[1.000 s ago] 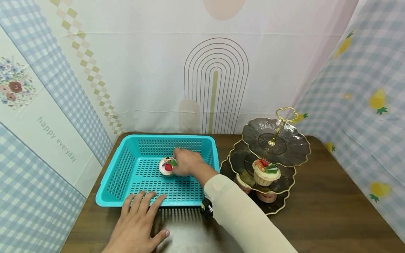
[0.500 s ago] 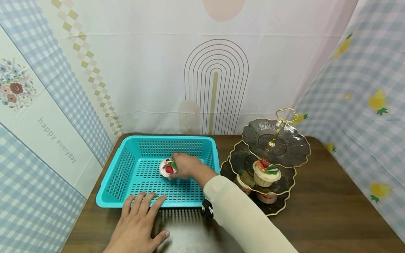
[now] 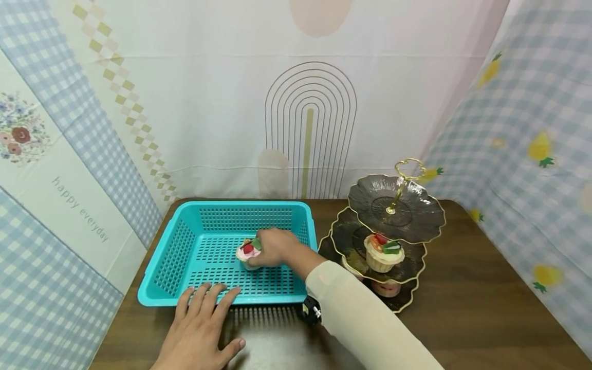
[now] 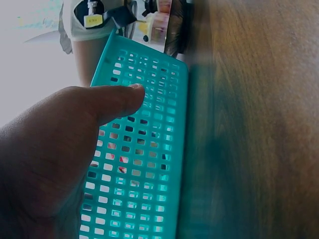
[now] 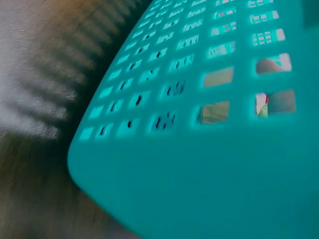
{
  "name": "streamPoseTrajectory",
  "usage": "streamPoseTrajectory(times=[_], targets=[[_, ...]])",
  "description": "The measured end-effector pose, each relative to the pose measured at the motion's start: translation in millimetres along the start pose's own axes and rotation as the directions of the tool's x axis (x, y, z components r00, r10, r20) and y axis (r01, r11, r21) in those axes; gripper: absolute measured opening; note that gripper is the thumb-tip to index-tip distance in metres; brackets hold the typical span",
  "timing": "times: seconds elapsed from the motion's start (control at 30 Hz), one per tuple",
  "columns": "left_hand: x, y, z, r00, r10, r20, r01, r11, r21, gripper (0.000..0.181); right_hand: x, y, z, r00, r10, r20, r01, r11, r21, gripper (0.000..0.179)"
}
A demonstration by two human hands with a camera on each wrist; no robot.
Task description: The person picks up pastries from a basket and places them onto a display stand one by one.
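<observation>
Inside the turquoise plastic basket point(image 3: 152, 277), my right hand point(image 3: 276, 247) grips a cupcake point(image 3: 248, 250) with pink frosting, a red berry and a green leaf. Its fingers hide the cupcake's right side, and whether its base touches the basket floor I cannot tell. My left hand point(image 3: 196, 321) lies with spread, straight fingers at the basket's near rim; in the left wrist view the thumb point(image 4: 117, 102) extends in front of the perforated wall. The right wrist view is mostly filled by the basket wall point(image 5: 189, 169), with bits of the cupcake point(image 5: 261, 103) showing through a hole.
Right of the basket stands a three-tier dark cake stand point(image 3: 395, 208) with scalloped gold edges and a gold handle. A cream-topped cupcake point(image 3: 384, 253) sits on its middle tier; pinkish cakes point(image 3: 386, 289) are partly hidden below. The wooden table point(image 3: 481, 298) meets a curtain behind.
My right hand has closed further round the cupcake, which is now tipped or lifted so more of its cup side shows. The left hand stays at the rim. The head view has shifted slightly.
</observation>
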State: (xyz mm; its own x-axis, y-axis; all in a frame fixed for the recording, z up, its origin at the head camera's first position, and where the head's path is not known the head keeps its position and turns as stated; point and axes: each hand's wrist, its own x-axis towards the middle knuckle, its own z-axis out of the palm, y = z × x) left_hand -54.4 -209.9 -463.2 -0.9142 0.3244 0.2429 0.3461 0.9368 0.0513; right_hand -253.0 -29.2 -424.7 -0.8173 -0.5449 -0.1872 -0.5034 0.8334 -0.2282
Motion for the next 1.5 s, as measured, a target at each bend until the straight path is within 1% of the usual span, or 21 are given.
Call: streamPoseTrajectory(times=[0.13,0.33,0.5,0.6,0.83,1.0,1.07,1.2,1.33,1.5], targets=[[-1.3,-1.2,0.8,1.000,-0.013,-0.001,0.013,1.000,0.002,0.095,-7.8,2,-2,0.999,-0.003,-0.044,0.004,1.000,0.023,0.066],[-3.3,-3.9,2.0,1.000,-0.011,-0.027,0.012,1.000,0.004,0.095,-27.0,0,-9,0.985,-0.025,-0.172,0.030,0.999,0.027,0.061],[-4.2,-5.8,2.8,0.999,-0.004,-0.048,0.004,1.000,-0.001,0.095,-46.3,-5,-23,0.971,-0.040,-0.235,0.056,0.996,0.062,0.058],[-5.0,-6.7,3.0,0.999,-0.007,-0.045,0.007,1.000,-0.002,0.096,-58.0,-7,-33,0.961,-0.054,-0.270,0.078,0.994,0.076,0.055],[-5.7,-7.3,2.2,0.999,-0.023,-0.031,0.022,1.000,-0.009,0.095,-84.3,-9,-50,0.940,-0.105,-0.324,0.133,0.989,0.066,0.057],[-4.0,-5.9,1.8,1.000,-0.016,-0.023,0.016,1.000,-0.017,0.095,-106.6,-10,-62,0.918,-0.116,-0.379,0.141,0.989,0.040,0.060],[-3.3,-5.2,1.7,1.000,-0.013,-0.021,0.013,1.000,-0.016,0.095,-114.9,-9,-66,0.913,-0.116,-0.392,0.142,0.989,0.038,0.063],[-2.0,-3.9,1.6,1.000,-0.009,-0.017,0.009,1.000,-0.012,0.095,-129.0,-6,-73,0.913,-0.111,-0.393,0.144,0.988,0.055,0.066],[-1.0,-2.5,1.4,1.000,-0.006,-0.015,0.006,1.000,-0.015,0.095,-142.1,-1,-79,0.914,-0.092,-0.394,0.128,0.990,0.067,0.065],[0.1,-0.3,0.7,1.000,-0.004,-0.011,0.004,1.000,-0.021,0.095,-156.2,6,-90,0.901,-0.110,-0.419,0.135,0.990,0.030,0.066]])
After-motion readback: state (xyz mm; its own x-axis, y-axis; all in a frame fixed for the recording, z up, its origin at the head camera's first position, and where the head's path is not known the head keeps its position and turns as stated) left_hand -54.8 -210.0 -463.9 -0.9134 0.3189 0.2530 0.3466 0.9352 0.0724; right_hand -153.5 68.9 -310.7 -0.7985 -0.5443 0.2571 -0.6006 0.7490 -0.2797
